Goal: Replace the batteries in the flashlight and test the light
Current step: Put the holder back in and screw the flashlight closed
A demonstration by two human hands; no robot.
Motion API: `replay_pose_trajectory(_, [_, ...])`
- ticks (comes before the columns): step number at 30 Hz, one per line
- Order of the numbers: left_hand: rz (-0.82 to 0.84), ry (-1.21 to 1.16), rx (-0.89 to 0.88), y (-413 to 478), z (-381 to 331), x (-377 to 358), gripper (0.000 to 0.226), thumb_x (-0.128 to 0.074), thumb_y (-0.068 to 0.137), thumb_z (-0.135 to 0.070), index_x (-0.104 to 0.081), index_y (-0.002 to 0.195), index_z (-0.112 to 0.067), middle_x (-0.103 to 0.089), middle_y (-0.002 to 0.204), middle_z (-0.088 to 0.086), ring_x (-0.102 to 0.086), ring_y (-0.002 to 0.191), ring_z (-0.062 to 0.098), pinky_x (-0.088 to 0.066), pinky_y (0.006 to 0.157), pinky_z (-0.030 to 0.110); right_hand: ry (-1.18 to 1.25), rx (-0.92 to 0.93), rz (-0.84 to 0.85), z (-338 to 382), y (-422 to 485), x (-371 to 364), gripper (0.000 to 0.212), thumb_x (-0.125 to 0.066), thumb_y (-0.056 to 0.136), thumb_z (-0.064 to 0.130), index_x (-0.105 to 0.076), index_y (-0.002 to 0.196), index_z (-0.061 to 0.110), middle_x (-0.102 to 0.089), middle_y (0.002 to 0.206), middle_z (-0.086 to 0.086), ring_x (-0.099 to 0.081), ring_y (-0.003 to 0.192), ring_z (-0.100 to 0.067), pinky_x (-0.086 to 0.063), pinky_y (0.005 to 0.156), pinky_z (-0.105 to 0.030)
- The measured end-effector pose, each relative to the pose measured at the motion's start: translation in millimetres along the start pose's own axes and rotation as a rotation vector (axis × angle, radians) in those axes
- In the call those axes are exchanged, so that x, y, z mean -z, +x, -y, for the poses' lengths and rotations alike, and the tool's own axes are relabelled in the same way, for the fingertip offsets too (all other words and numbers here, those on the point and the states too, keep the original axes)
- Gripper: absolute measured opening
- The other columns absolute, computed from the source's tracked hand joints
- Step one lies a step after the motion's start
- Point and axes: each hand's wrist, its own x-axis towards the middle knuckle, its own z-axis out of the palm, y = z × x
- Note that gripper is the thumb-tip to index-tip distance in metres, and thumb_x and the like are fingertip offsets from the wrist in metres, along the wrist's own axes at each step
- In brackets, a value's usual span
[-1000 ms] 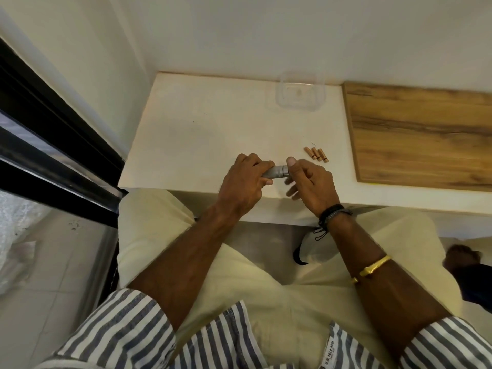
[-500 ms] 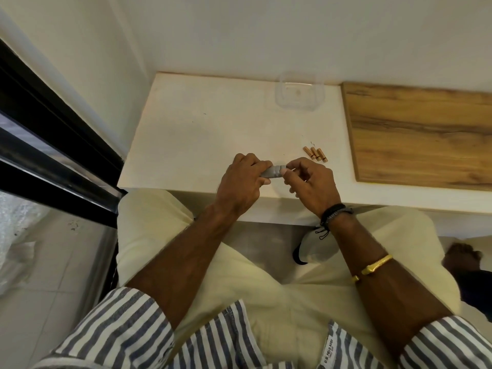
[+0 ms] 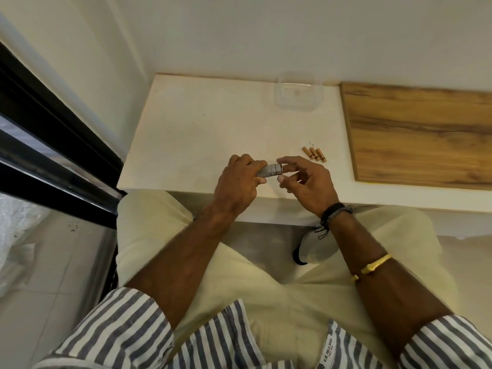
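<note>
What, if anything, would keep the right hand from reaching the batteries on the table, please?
Probably nothing, so yes: the batteries lie just beyond the right hand, bare table between, though it pinches the flashlight.

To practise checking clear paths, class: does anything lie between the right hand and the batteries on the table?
Nothing visible does. The right hand holds the end of the flashlight, and the batteries lie just beyond it on bare table.

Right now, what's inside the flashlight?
Nothing inside shows. The left hand grips the flashlight and the right hand closes over its end, so whatever it holds is hidden. Three batteries lie on the table nearby.
</note>
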Motion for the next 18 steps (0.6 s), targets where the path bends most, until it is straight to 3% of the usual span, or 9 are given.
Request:
replay_pose_trajectory(3, [0.005,0.001,-0.003,-0.1,-0.9,0.5,0.033,-0.064,0.094,-0.023,-0.061,0.127,-0.018,-0.06,0.108,0.004,-0.047,0.101,0.023,-0.05,0.073,0.038,-0.016,0.003,-0.026,0.5,-0.2,0.1,0.029,-0.071,0.094,0.015,-0.07,0.123,0.021,-0.075,0.098,0.004,-0.074,0.076,-0.01,-0.064,0.075,-0.037])
replay_pose_trajectory(8, [-0.008,0.007,-0.035,-0.1,-3.2,0.3,0.031,-0.065,0.093,-0.024,-0.062,0.124,-0.02,-0.059,0.104,0.002,-0.046,0.097,0.02,-0.043,0.069,0.031,-0.077,-0.031,-0.06,1.7,-0.3,-2.0,0.018,-0.063,0.099,0.034,-0.07,0.107,0.019,-0.073,0.081,0.005,-0.07,0.069,-0.006,-0.062,0.071,-0.033])
replay_pose_trajectory(13, [-0.028,0.003,-0.106,-1.1,-6.3,-0.2,0.032,-0.068,0.091,-0.022,-0.063,0.122,-0.018,-0.061,0.102,0.002,-0.048,0.094,0.021,-0.043,0.069,0.03,-0.179,-0.086,-0.114,4.4,0.7,-5.4,0.047,-0.052,0.103,0.046,-0.068,0.081,0.008,-0.068,0.068,-0.013,-0.063,0.064,-0.032,-0.055,0.064,-0.048])
replay_pose_trajectory(16, [-0.015,0.0,-0.126,-0.8,-6.5,-2.5,0.034,-0.068,0.091,-0.022,-0.063,0.124,-0.017,-0.062,0.103,0.002,-0.048,0.095,0.021,-0.043,0.073,0.03,-0.23,-0.145,-0.14,3.6,2.0,-7.0,0.057,-0.044,0.103,0.054,-0.065,0.063,0.018,-0.061,0.054,0.002,-0.057,0.052,-0.02,-0.047,0.056,-0.037])
replay_pose_trajectory(18, [-0.01,-0.012,-0.116,-0.9,-6.0,-4.0,0.034,-0.068,0.091,-0.022,-0.063,0.124,-0.016,-0.062,0.104,0.003,-0.048,0.095,0.021,-0.044,0.073,0.031,-0.15,-0.164,-0.117,3.1,1.0,-5.2,0.053,-0.043,0.102,0.058,-0.066,0.069,0.023,-0.064,0.056,0.007,-0.062,0.049,-0.014,-0.054,0.058,-0.033])
